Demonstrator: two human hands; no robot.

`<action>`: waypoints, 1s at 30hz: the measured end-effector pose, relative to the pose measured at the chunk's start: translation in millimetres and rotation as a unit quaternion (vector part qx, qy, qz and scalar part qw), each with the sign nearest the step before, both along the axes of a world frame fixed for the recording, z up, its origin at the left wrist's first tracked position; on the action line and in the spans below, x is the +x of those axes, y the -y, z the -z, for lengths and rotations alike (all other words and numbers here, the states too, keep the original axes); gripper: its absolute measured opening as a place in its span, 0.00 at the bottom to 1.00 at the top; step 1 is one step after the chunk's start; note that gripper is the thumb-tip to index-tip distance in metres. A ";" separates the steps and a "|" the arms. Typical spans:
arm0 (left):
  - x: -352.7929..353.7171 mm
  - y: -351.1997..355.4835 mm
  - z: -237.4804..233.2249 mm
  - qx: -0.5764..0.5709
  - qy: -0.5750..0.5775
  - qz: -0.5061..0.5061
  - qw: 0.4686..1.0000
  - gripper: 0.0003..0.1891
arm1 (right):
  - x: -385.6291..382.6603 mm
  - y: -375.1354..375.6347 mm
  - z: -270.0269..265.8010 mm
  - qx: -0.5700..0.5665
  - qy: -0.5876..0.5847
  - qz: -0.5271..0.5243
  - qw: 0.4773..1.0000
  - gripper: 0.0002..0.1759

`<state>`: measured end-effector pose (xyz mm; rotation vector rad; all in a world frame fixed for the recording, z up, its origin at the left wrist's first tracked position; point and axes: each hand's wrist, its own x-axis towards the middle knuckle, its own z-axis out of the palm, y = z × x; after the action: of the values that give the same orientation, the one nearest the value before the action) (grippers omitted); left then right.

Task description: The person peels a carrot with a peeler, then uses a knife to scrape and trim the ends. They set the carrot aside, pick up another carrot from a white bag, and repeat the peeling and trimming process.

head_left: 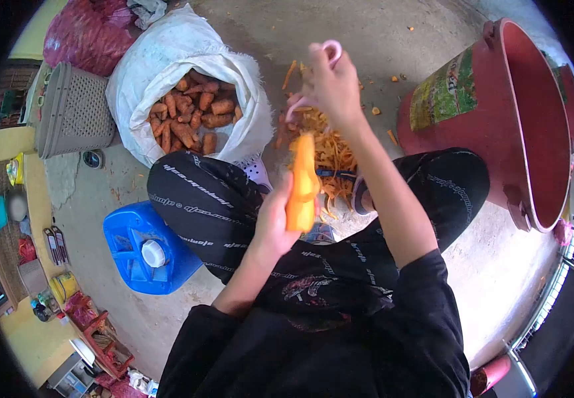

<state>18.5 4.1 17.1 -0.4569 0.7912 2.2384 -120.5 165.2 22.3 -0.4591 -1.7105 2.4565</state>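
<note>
basically the left hand (274,215) is wrapped round the peeled carrot (302,189) mid-frame, long axis running up-down, top end toward the right hand (335,89), which grips a pink peeler (331,48) above it, upper middle; orange peelings (332,154) lie beyond.

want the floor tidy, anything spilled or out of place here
Orange peelings lie loose on the floor by the shoes, with stray bits scattered towards the red tub. It looks messy because no container shows beneath them.
</note>
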 end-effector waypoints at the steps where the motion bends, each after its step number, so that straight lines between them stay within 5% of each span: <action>1: 0.8 1.2 -2.6 0.008 -0.022 0.019 1.000 0.21 | -14.9 -10.2 10.3 0.040 -0.013 0.024 0.999 0.17; 2: 3.5 -1.4 -6.7 -0.001 0.040 -0.017 0.999 0.23 | -25.7 -22.8 28.6 0.081 -0.013 0.034 0.996 0.17; 7: -20.7 -1.5 -9.0 -0.026 -0.105 -0.028 0.994 0.22 | -20.8 -30.2 26.3 0.166 0.036 0.038 0.985 0.17; 11: -37.9 -6.7 -2.1 -0.135 -0.104 -0.065 0.983 0.20 | 26.5 -15.2 15.0 0.338 -0.047 -0.074 0.937 0.22; 14: -50.6 -7.5 8.6 -0.172 -0.083 -0.082 0.978 0.19 | 60.9 1.1 -14.3 0.349 0.044 -0.208 0.913 0.24; 17: -57.0 -12.5 -2.4 -0.136 -0.089 -0.071 0.984 0.18 | 67.9 2.2 -11.6 0.326 0.030 -0.245 0.913 0.22; 24: -56.8 -6.6 0.9 -0.072 -0.032 -0.041 0.996 0.18 | 65.7 2.4 11.8 0.247 0.042 -0.147 0.957 0.16; 30: -55.9 -3.8 8.7 -0.018 -0.023 -0.057 0.998 0.17 | 64.4 0.2 -18.0 0.011 -0.018 -0.023 1.000 0.14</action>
<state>-37.4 7.9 8.4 -0.4792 0.8499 2.3513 -56.2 165.0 40.3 -0.3742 -1.7511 2.4596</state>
